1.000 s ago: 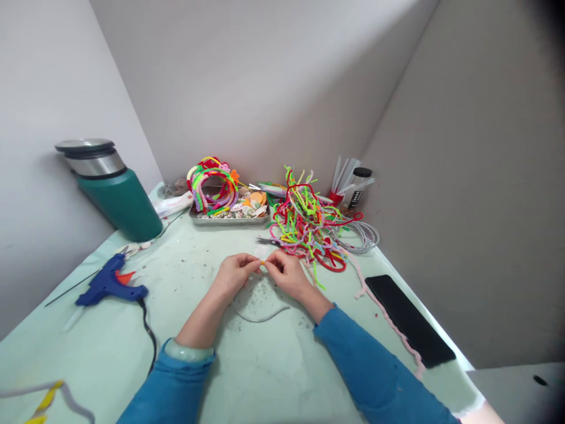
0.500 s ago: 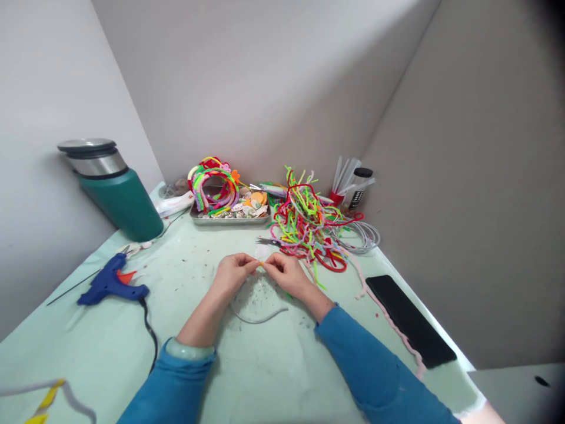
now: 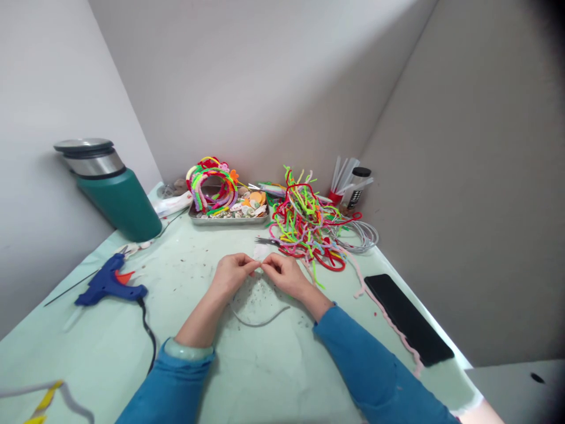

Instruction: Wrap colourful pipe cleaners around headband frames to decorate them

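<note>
My left hand and my right hand meet over the middle of the table, both with thumb and forefinger pinched. Their fingertips touch or nearly touch, and whatever lies between them is hidden now. A thin grey cord or wire curves below the hands; one end runs up beside my left hand, and I cannot tell whether that hand holds it. Just beyond my right hand lie dark scissors by a small white piece. To its right spreads a tangled heap of colourful pipe cleaners.
At the left are a blue glue gun and a green bottle. A metal tray at the back holds fuzzy rings and small cut-outs. Coiled grey wire, a black phone and a pink strand lie right.
The small orange bit that showed between my fingertips is now out of sight. Both hands stay nearly in place, still pinched; the whole view has shifted slightly.
</note>
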### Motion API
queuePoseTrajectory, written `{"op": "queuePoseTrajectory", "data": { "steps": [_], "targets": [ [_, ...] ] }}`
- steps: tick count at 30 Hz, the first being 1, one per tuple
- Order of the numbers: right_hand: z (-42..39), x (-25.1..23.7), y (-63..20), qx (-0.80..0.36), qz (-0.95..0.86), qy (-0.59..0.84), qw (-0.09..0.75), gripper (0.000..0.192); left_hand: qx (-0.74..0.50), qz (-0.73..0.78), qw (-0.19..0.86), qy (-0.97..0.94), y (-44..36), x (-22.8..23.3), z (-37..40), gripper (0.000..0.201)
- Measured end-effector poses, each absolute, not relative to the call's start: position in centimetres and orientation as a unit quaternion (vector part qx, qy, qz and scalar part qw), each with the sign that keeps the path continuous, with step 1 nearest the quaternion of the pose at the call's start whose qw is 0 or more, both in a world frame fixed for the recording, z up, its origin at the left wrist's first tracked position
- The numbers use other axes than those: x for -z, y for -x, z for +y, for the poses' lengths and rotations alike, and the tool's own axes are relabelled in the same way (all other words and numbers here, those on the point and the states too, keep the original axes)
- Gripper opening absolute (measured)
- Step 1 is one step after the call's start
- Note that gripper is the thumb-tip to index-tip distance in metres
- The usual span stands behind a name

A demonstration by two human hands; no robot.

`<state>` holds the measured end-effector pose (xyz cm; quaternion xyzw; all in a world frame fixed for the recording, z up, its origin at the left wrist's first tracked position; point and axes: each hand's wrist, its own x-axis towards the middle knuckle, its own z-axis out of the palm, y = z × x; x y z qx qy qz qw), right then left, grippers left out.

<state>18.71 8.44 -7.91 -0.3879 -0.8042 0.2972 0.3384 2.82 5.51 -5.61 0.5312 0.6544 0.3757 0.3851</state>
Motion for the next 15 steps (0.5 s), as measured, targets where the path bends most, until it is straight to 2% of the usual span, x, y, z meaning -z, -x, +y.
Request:
{"op": "queuePoseTrajectory", "data": {
  "steps": [7, 12, 15],
  "targets": [
    [8.6, 7.0, -19.1, -0.317, -0.779, 0.403, 0.361, 0.027, -0.403, 0.620, 0.457, -0.494, -2.8, 5.7, 5.4, 0.037],
    [9.4, 6.8, -19.9, -0.355, -0.686, 0.449, 0.449, 0.040, -0.400, 0.632, 0.452, -0.486, -2.6, 5.9, 5.6, 0.037],
    [9.5, 7.0, -20.0, -0.349, -0.669, 0.457, 0.471, 0.040, -0.390, 0.636, 0.438, -0.501, -2.6, 6.2, 5.6, 0.038]
  ]
}}
